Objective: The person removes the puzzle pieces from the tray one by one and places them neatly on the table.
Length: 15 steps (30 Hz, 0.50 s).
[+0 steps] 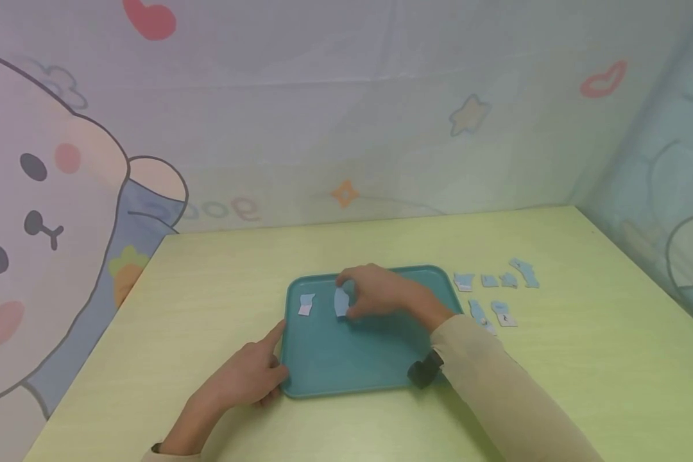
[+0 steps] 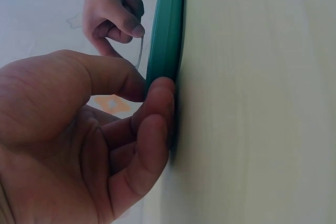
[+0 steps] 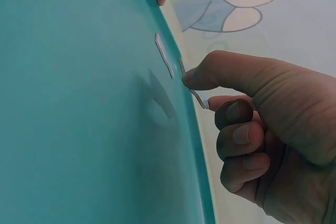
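A teal tray lies on the table. My left hand holds its left rim; in the left wrist view the thumb and fingers meet at the tray's edge. Over the upper middle of the tray, my right hand pinches a light-blue flat puzzle piece between thumb and index finger. In the right wrist view this piece appears edge-on, raised above the tray, with the other fingers curled in. Left of it a blue and pinkish-white puzzle piece lies flat on the tray.
Several more puzzle pieces lie on the table right of the tray, among them a long one and a blue-white one. The right forearm crosses the tray's right edge. A printed cloth hangs behind the table.
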Motion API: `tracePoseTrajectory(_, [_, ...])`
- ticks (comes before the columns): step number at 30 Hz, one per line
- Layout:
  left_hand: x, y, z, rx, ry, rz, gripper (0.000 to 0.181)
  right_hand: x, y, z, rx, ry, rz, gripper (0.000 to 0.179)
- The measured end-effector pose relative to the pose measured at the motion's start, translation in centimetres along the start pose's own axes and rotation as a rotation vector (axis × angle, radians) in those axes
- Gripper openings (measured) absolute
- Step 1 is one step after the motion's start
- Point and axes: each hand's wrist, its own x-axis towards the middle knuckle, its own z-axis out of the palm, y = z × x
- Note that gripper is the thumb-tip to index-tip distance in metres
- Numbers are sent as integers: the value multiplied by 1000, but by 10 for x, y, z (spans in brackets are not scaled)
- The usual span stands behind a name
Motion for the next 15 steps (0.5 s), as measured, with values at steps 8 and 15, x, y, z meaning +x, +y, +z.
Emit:
tracePoseTrajectory(8, [0, 1, 0, -11, 0, -7, 83, -4, 6, 1, 38, 10, -13, 60])
tracePoseTrajectory(15, [-1, 1, 0, -7, 2, -6, 82, -12, 11, 0, 42, 31, -21, 61])
